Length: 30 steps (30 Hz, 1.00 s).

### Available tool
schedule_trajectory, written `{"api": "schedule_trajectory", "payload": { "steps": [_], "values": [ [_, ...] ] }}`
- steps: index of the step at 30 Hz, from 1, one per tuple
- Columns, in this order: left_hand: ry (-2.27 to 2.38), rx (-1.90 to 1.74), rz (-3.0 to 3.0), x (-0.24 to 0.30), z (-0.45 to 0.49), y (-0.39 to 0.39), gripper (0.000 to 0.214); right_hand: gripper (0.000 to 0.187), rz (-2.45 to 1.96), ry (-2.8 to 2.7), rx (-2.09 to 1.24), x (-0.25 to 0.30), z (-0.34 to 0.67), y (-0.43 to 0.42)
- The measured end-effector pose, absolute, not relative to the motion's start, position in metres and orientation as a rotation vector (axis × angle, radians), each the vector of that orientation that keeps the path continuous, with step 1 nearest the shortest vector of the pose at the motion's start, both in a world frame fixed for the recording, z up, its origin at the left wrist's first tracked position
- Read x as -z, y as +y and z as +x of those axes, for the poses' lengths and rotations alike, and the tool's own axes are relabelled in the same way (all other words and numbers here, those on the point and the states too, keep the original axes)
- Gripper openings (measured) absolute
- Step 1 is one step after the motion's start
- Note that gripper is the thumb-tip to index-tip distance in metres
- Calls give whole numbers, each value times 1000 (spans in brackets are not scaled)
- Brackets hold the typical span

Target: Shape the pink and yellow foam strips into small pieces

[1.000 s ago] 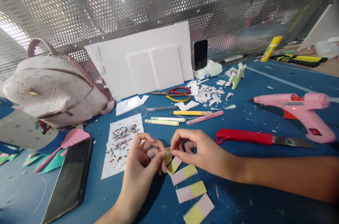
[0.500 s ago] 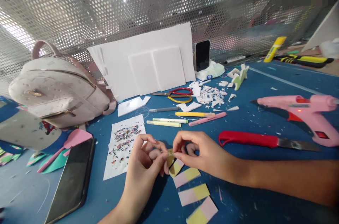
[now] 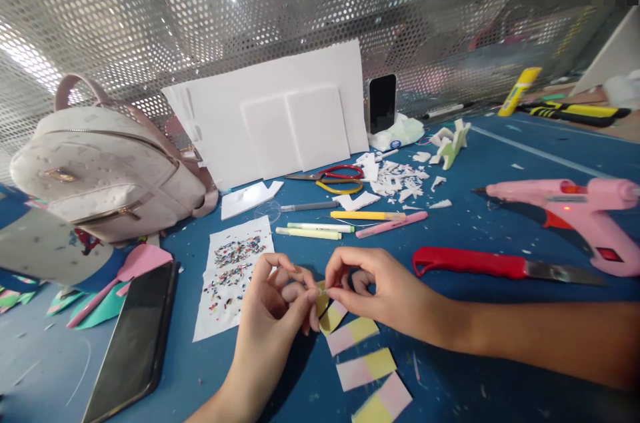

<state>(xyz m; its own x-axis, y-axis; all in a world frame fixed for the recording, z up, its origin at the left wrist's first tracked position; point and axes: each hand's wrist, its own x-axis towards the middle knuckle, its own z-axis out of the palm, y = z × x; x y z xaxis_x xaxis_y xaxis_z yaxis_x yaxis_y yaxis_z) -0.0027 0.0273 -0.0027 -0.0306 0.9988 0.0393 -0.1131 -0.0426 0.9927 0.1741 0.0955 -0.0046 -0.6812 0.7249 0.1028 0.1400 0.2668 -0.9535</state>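
Observation:
My left hand [image 3: 273, 316] and my right hand [image 3: 380, 289] meet low over the blue table [image 3: 500, 223]. Both pinch the top end of a folded chain of pink-and-yellow paper pieces [image 3: 365, 366], thumb and forefinger pressed together on each side. The rest of the chain lies flat on the table and runs down towards me. The part between my fingertips is mostly hidden by them.
A white sheet with coloured confetti [image 3: 233, 276] lies left of my hands, a dark phone [image 3: 133, 343] further left, a pale backpack [image 3: 105, 173] behind it. A red-handled knife [image 3: 500, 266] and a pink glue gun [image 3: 575, 213] lie right. Pens [image 3: 320, 228], scissors [image 3: 333, 176] and white foam boards [image 3: 280, 116] stand behind.
My hands have stayed pinched on the paper chain with hardly any movement. The view has shifted slightly.

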Motion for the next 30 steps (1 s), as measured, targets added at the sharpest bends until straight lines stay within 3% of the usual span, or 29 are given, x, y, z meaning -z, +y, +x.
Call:
{"api": "schedule_trajectory", "payload": {
  "steps": [30],
  "values": [
    [1112, -1344, 1140, 4, -1, 29, 31, 4, -742, -2005, -1408, 7, 174, 96]
  ]
}}
